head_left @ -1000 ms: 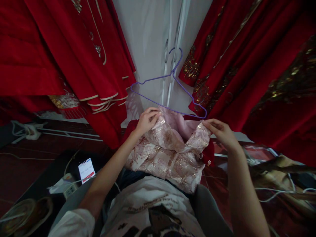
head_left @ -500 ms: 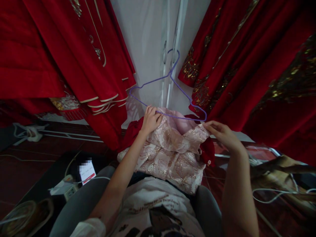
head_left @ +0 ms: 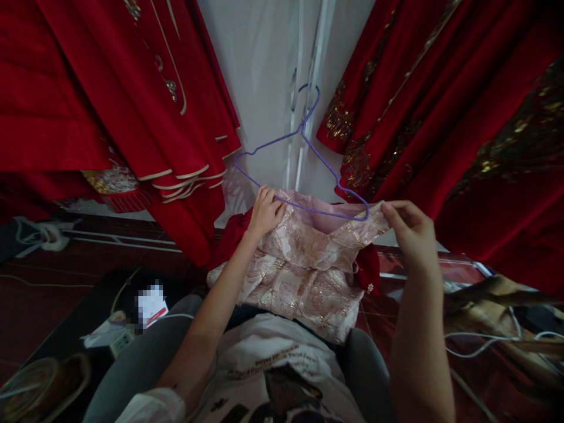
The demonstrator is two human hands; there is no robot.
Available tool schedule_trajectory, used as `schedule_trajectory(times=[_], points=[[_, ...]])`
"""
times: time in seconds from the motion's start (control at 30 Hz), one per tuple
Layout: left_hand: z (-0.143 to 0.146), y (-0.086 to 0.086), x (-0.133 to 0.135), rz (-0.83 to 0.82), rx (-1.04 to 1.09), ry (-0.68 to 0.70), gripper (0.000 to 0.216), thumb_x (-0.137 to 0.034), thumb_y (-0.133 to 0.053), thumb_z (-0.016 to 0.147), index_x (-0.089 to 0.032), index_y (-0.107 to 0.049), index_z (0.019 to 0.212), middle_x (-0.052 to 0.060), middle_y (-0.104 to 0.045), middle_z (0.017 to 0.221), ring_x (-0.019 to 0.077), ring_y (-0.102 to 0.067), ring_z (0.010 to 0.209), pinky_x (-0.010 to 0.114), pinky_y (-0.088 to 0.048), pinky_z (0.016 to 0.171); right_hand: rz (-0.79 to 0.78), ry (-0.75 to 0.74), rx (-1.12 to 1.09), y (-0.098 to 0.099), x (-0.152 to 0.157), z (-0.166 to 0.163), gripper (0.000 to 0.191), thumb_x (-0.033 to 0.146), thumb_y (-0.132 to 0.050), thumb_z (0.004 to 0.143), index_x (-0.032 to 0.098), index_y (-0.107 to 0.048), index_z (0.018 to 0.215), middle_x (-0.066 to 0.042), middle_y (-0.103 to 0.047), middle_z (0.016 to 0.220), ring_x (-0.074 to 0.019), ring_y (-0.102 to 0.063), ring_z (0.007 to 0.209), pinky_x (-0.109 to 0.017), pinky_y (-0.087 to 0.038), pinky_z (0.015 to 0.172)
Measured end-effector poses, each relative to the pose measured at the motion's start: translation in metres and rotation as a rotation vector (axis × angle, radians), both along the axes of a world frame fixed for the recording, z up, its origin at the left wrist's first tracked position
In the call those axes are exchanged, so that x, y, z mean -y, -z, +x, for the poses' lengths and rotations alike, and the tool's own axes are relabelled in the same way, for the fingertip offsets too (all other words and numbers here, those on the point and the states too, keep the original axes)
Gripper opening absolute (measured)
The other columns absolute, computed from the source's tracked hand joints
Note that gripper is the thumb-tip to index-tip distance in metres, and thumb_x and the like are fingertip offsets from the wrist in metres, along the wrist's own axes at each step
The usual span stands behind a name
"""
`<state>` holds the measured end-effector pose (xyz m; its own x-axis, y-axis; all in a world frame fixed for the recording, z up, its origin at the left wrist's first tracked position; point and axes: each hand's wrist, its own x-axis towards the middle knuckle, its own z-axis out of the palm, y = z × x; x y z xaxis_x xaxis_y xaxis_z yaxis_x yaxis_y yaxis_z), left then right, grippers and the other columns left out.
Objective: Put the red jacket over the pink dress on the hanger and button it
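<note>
Across my lap lies a pale pink dress (head_left: 304, 288) with a shiny gold pattern and a plain pink lining. My left hand (head_left: 267, 211) is closed at the left of its neckline, on the cloth and the bottom bar of a purple hanger (head_left: 308, 207). The hanger stands upright above the neckline, its hook toward the white wall. My right hand (head_left: 409, 226) pinches the dress's right shoulder edge between thumb and fingers and holds it stretched out to the right. The hanger's right corner lies in front of that stretched part. Red cloth (head_left: 368, 264) shows behind the dress.
Red garments with gold trim hang at the left (head_left: 167, 129) and right (head_left: 440, 129). A phone (head_left: 152, 305), a power strip (head_left: 121, 343) and a lidded plastic cup (head_left: 30, 382) are at the lower left. A white cable (head_left: 476, 338) loops at the right.
My right hand has moved up and to the right, drawing the dress's shoulder edge outward past the hanger's corner. My left hand has stayed at the neckline.
</note>
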<state>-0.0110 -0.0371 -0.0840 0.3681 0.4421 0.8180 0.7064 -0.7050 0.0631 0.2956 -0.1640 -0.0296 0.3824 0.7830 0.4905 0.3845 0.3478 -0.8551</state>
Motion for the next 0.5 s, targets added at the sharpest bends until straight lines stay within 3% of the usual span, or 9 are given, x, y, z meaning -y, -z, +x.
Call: schedule_trajectory(times=[0.5], points=[[-0.014, -0.005, -0.010, 0.027, -0.022, -0.016, 0.024, -0.025, -0.052, 0.089, -0.019, -0.067, 0.072, 0.006, -0.056, 0.087, 0.0234, -0.053, 0.097, 0.055, -0.037, 0.107, 0.006, 0.125, 0.116, -0.012, 0.020, 0.020, 0.018, 0.039, -0.071, 0.078, 0.024, -0.071, 0.086, -0.004, -0.070, 0.083, -0.0173, -0.064, 0.074, -0.032, -0.050, 0.073]])
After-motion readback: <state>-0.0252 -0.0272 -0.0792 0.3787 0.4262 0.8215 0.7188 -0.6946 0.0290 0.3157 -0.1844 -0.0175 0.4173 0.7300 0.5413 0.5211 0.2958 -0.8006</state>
